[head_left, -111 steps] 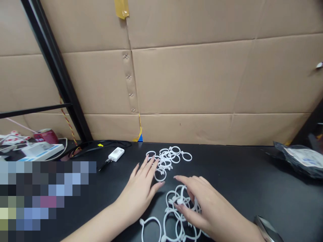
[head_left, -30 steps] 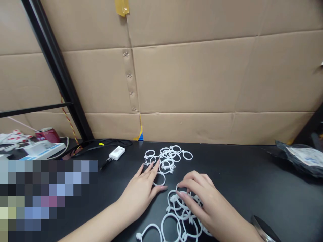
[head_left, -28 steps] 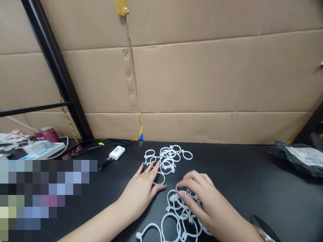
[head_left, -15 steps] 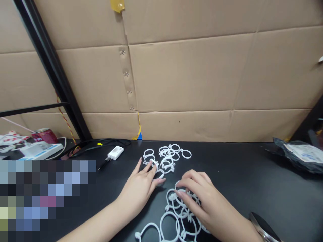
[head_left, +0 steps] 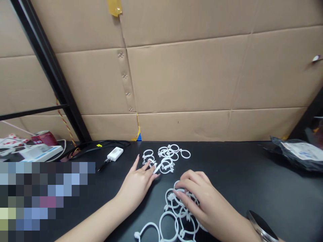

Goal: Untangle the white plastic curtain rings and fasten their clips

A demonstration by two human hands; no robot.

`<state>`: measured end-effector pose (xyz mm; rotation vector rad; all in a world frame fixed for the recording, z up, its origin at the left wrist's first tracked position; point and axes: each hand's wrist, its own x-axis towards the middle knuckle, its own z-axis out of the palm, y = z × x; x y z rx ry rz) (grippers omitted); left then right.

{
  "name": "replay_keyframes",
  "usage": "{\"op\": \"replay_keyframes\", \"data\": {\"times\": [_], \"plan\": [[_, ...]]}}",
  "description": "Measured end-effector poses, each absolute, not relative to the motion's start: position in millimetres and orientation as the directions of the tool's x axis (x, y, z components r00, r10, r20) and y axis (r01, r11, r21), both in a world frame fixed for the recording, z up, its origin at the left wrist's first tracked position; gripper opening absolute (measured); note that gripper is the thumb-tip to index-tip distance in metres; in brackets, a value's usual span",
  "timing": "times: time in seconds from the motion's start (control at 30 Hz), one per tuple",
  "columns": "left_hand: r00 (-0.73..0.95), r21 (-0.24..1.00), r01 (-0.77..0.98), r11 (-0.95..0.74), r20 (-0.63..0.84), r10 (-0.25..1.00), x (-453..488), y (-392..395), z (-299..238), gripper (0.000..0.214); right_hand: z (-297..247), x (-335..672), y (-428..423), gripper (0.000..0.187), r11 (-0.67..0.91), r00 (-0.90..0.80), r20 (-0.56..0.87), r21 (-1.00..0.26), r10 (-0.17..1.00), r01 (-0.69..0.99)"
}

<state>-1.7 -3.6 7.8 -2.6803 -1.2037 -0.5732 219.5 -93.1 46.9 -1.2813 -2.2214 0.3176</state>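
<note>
My left hand (head_left: 138,179) reaches to the far group of white plastic rings with small knobs (head_left: 166,153). Its thumb and index finger are closed on one white plastic ring (head_left: 157,168), which stands tilted, nearly edge-on. Other fingers rest over rings at the left of that group; the little finger sticks out. Nearer to me lies a heap of overlapping white rings (head_left: 169,212). Over its top bends my right hand (head_left: 199,195), with thumb and index finger around the edge of a white plastic ring (head_left: 176,184). The palm hides part of the heap.
A white charger (head_left: 115,154) with a black cable lies on the black table (head_left: 239,195) at left. Farther left are a power strip (head_left: 49,153) and a red can (head_left: 44,138). A black plastic parcel (head_left: 297,154) lies at right. Behind stands a cardboard wall (head_left: 186,77).
The ring at my left thumb has tipped from lying flatter to nearly edge-on, and the thumb has closed toward the fingers. My right hand has hardly moved; the view shifted slightly.
</note>
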Motion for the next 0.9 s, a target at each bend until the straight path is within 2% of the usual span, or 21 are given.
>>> {"op": "replay_keyframes", "data": {"times": [0.2,0.5,0.77,0.83,0.9], "plan": [[0.600,0.063,0.735,-0.675,0.402,0.691,0.1,-7.3,13.0,0.032,47.4,218.9,-91.6,0.016,0.523,-0.393,0.356,-0.436,0.848,0.732],[0.589,0.195,0.709,-0.678,0.365,0.721,3.9,-17.8,18.4,0.031,46.7,220.7,-91.9,0.016,0.511,-0.397,0.328,-0.448,0.857,0.733],[0.505,0.300,0.700,-0.648,0.432,0.747,0.4,-18.8,26.0,0.036,46.6,220.1,-90.6,0.017,0.512,-0.402,0.321,-0.443,0.857,0.736],[0.475,0.391,0.660,-0.641,0.443,0.760,1.6,-22.2,27.8,0.034,46.2,220.5,-90.5,0.017,0.517,-0.405,0.327,-0.438,0.854,0.736],[0.442,0.549,0.578,-0.603,0.411,0.797,4.1,-27.0,30.1,0.034,45.5,220.9,-90.1,0.018,0.515,-0.397,0.336,-0.438,0.854,0.737]]}}
